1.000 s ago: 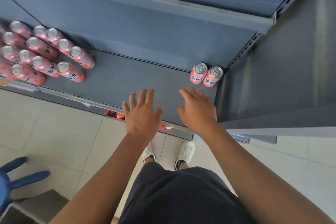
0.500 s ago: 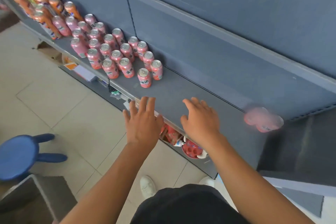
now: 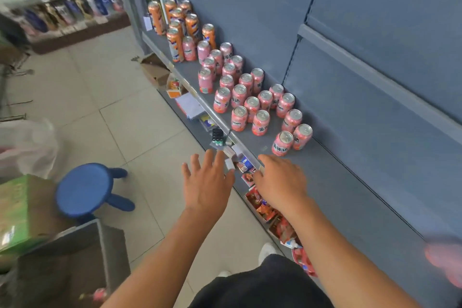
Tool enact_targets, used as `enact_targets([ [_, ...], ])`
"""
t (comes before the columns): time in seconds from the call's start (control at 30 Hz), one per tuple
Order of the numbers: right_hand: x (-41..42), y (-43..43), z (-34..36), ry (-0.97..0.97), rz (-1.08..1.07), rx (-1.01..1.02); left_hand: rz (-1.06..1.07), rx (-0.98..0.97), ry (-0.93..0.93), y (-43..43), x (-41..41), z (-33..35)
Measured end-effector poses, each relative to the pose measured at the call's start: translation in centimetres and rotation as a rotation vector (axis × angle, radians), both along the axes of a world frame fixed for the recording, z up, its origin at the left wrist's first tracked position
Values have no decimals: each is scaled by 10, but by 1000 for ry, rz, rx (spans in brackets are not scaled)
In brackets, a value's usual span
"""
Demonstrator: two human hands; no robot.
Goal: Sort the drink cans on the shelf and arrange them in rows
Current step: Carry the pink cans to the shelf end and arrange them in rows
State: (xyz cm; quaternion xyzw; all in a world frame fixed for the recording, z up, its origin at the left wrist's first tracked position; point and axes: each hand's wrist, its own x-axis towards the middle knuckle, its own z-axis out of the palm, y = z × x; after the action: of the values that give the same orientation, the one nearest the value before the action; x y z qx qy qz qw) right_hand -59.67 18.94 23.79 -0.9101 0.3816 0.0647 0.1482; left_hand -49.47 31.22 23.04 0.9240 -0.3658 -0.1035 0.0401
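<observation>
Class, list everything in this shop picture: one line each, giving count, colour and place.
pink cans: about twenty, pink, standing clustered on the shelf
orange cans: about eight, orange, far end of the shelf
shelf: one, grey-blue, right side
stool: one, blue, on the floor, left
box: one, green, lower left
left hand: one, fingers spread, beside the shelf's front edge
right hand: one, fingers relaxed, over the shelf's front edge

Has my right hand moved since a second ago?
Yes: the right hand moved left along the grey metal shelf, from the blurred pink can pair toward the cluster of pink cans.
</observation>
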Motion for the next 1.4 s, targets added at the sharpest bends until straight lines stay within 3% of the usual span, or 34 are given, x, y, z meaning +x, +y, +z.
enact_targets([
  [0.4,120,-99,-27,-42,10,81,56,45,41,-74,112,-14],
  [0.7,186,-186,-32,-60,-109,131,-80,124,48,-157,187,-26],
  [1.0,199,-216,-68,-114,-598,321,-394,278,84,-213,272,-77],
  [1.17,207,-201,-106,-325,-909,451,-561,329,196,-245,293,-115],
  [1.4,214,-173,-165,-525,-1289,598,-532,345,443,-258,294,-168],
])
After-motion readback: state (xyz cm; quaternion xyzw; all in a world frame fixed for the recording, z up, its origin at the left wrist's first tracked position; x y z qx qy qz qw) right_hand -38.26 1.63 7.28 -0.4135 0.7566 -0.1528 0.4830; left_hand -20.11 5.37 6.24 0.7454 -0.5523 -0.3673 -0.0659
